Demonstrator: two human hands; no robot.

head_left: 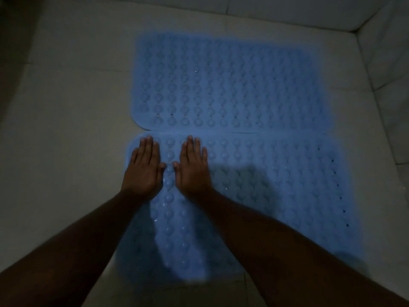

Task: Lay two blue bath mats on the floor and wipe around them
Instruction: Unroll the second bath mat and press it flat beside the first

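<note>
1. Both hands lie flat, palms down, fingers straight and together, gripping nothing: left hand (pixel 143 168) and right hand (pixel 193 167) press the near mat (pixel 276 187) by its far-left corner, thumbs nearly meeting.
2. No readable writing shows.
3. Far mat (pixel 225 83) lies edge-to-edge beyond it on the tiled floor (pixel 66 107).
</note>
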